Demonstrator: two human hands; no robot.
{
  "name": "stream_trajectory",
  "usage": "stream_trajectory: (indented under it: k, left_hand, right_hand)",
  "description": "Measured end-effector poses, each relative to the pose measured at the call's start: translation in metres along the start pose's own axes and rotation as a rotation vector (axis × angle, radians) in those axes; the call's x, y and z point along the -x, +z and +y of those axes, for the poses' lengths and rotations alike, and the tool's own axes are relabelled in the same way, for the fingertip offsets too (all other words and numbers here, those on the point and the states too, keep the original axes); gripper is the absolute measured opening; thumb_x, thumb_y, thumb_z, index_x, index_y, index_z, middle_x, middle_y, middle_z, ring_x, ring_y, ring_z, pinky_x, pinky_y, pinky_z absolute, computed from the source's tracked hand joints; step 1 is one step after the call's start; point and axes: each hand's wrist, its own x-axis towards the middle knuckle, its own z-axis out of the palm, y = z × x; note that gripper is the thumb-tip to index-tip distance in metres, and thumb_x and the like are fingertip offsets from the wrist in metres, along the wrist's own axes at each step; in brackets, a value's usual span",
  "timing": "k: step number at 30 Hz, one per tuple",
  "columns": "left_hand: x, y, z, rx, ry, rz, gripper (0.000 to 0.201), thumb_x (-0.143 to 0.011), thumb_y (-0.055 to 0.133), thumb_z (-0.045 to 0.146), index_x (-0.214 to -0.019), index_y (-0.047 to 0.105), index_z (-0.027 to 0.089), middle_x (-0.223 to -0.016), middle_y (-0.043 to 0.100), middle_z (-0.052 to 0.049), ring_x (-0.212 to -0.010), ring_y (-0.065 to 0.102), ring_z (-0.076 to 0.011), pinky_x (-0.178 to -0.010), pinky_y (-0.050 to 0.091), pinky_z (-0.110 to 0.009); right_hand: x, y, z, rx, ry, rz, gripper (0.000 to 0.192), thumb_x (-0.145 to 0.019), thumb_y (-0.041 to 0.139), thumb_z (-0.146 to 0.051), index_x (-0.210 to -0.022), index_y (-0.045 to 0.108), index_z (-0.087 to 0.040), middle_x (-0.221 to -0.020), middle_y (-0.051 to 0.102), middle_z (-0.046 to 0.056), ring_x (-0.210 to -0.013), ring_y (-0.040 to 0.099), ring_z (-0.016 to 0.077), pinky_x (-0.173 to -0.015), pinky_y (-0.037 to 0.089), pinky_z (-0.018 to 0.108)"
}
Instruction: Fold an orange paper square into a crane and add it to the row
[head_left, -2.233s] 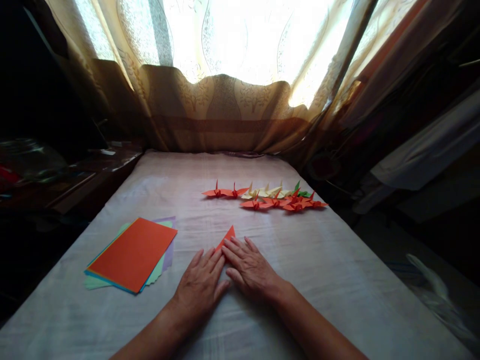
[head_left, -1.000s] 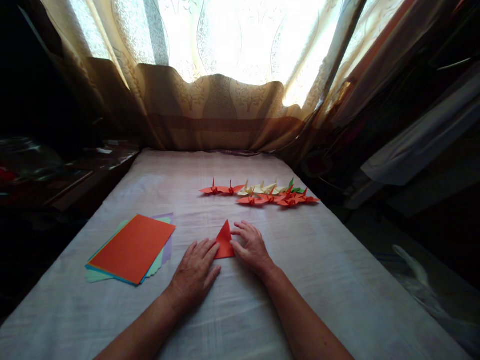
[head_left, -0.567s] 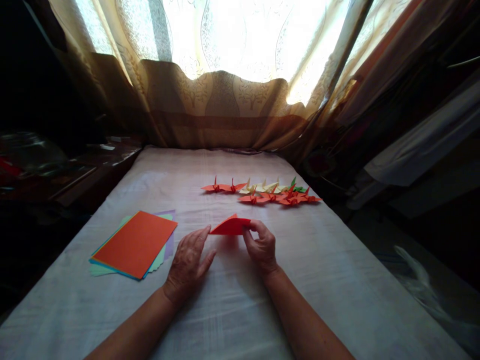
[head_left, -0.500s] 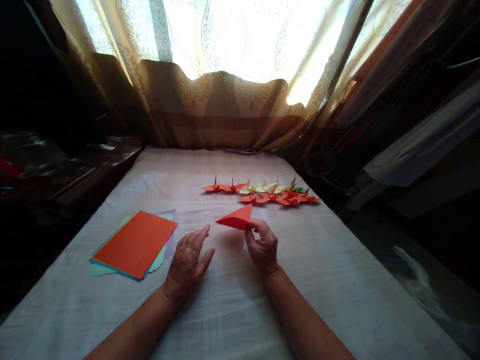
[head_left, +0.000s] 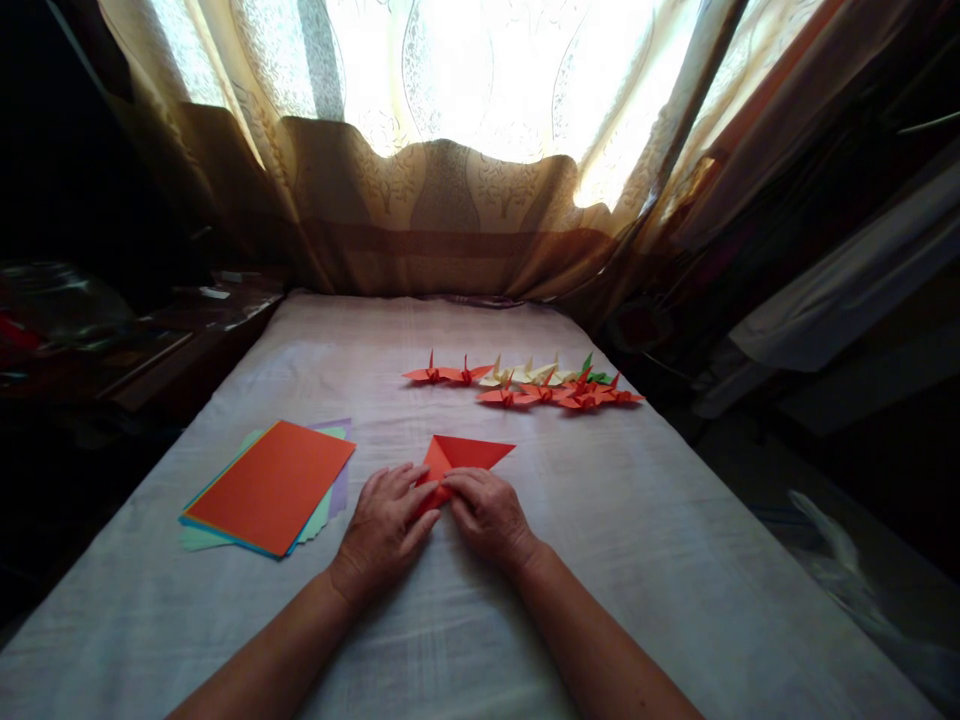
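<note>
A folded piece of red origami paper (head_left: 472, 453) lies on the cloth-covered surface, a triangular flap pointing right and a crease showing at its left. My left hand (head_left: 386, 520) has its fingers pressed together over the paper's left part, the tips holding it down. With fingertips and thumb closed on the near edge, my right hand (head_left: 491, 515) meets the left hand's fingers at the paper's middle. The near part of the paper is hidden under both hands.
A stack of coloured paper (head_left: 274, 490), orange on top, lies to the left. Several folded paper cranes (head_left: 544, 393), red, cream and green, stand in rows at the back right. A patterned curtain (head_left: 442, 200) hangs beyond the surface's far edge.
The red paper has come down from the raised right hand and turned, now lying flat. My right hand has moved left, and my left hand has come onto the paper.
</note>
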Motion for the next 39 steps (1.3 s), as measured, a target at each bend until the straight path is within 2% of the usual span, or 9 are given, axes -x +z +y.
stream_trajectory:
  k: [5, 11, 14, 19, 27, 32, 34, 36, 39]
  left_hand:
    - [0.001, 0.003, 0.001, -0.065, -0.015, -0.093, 0.029, -0.094, 0.052, 0.029, -0.118, 0.068, 0.029, -0.13, 0.065, -0.005, -0.128, 0.051, -0.031, -0.109, 0.032, -0.061]
    - [0.002, 0.001, -0.005, -0.108, -0.016, -0.065, 0.03, -0.094, 0.051, 0.028, -0.12, 0.067, 0.027, -0.132, 0.064, -0.006, -0.128, 0.052, -0.0323, -0.108, 0.034, -0.061]
    - [0.002, 0.001, -0.015, -0.12, -0.03, -0.037, 0.035, -0.095, 0.048, 0.027, -0.126, 0.063, 0.024, -0.132, 0.064, -0.007, -0.127, 0.053, -0.032, -0.108, 0.035, -0.06]
    - [0.003, 0.003, -0.028, -0.109, -0.091, -0.021, 0.038, -0.095, 0.044, 0.026, -0.129, 0.06, 0.022, -0.128, 0.067, -0.008, -0.126, 0.055, -0.0307, -0.108, 0.037, -0.058]
    - [0.003, 0.005, -0.028, -0.073, -0.116, 0.027, 0.044, -0.094, 0.05, 0.044, -0.131, 0.058, 0.022, -0.127, 0.066, -0.01, -0.124, 0.057, -0.0306, -0.108, 0.04, -0.054]
    - [0.002, 0.003, -0.027, -0.011, -0.153, 0.028, 0.043, -0.092, 0.055, 0.046, -0.128, 0.057, 0.023, -0.127, 0.067, -0.01, -0.122, 0.058, -0.0305, -0.107, 0.04, -0.056]
    - [0.001, 0.001, -0.025, 0.04, -0.156, 0.026, 0.04, -0.092, 0.055, 0.044, -0.127, 0.056, 0.024, -0.125, 0.067, -0.009, -0.115, 0.062, -0.0285, -0.109, 0.037, -0.057]
    - [-0.001, -0.001, -0.024, 0.098, -0.169, 0.04, 0.038, -0.092, 0.055, 0.039, -0.127, 0.055, 0.025, -0.114, 0.071, -0.006, -0.102, 0.068, -0.0248, -0.11, 0.036, -0.056]
    - [-0.004, -0.005, -0.023, 0.164, -0.219, 0.071, 0.04, -0.089, 0.058, 0.032, -0.127, 0.056, 0.025, -0.089, 0.073, -0.001, -0.086, 0.069, -0.0221, -0.102, 0.044, -0.051]
  right_hand:
    - [-0.005, -0.011, 0.011, 0.228, 0.196, 0.063, 0.019, -0.087, 0.056, -0.018, -0.098, 0.071, -0.023, -0.108, 0.071, 0.008, -0.103, 0.062, 0.0243, -0.091, 0.046, 0.039]
    - [-0.004, -0.019, 0.029, 0.278, 0.318, 0.047, 0.013, -0.087, 0.059, -0.02, -0.094, 0.07, -0.022, -0.116, 0.069, 0.007, -0.109, 0.059, 0.0248, -0.092, 0.042, 0.039]
    - [-0.008, -0.017, 0.033, 0.296, 0.324, 0.077, 0.016, -0.087, 0.06, -0.024, -0.1, 0.069, -0.022, -0.119, 0.068, 0.009, -0.108, 0.058, 0.0259, -0.091, 0.041, 0.039]
    - [-0.017, -0.014, 0.032, 0.303, 0.325, 0.044, 0.025, -0.085, 0.063, -0.03, -0.109, 0.067, -0.021, -0.109, 0.069, 0.011, -0.102, 0.058, 0.0275, -0.089, 0.041, 0.04]
    - [-0.015, -0.007, 0.035, 0.235, 0.278, 0.071, 0.02, -0.084, 0.063, -0.026, -0.104, 0.066, -0.023, -0.109, 0.068, 0.008, -0.103, 0.057, 0.0256, -0.09, 0.04, 0.039]
    - [-0.014, -0.006, 0.036, 0.231, 0.267, 0.067, 0.02, -0.085, 0.063, -0.024, -0.104, 0.066, -0.023, -0.106, 0.069, 0.007, -0.102, 0.058, 0.0248, -0.089, 0.039, 0.038]
    - [-0.014, -0.006, 0.035, 0.238, 0.254, 0.071, 0.02, -0.085, 0.063, -0.024, -0.106, 0.065, -0.023, -0.107, 0.069, 0.007, -0.102, 0.058, 0.0249, -0.09, 0.038, 0.039]
    - [-0.013, -0.006, 0.035, 0.246, 0.23, 0.079, 0.023, -0.086, 0.061, -0.024, -0.108, 0.065, -0.023, -0.109, 0.069, 0.008, -0.104, 0.057, 0.0252, -0.092, 0.038, 0.039]
    - [-0.011, -0.005, 0.036, 0.25, 0.199, 0.114, 0.03, -0.086, 0.061, -0.024, -0.115, 0.064, -0.022, -0.113, 0.067, 0.009, -0.108, 0.056, 0.0257, -0.096, 0.037, 0.04]
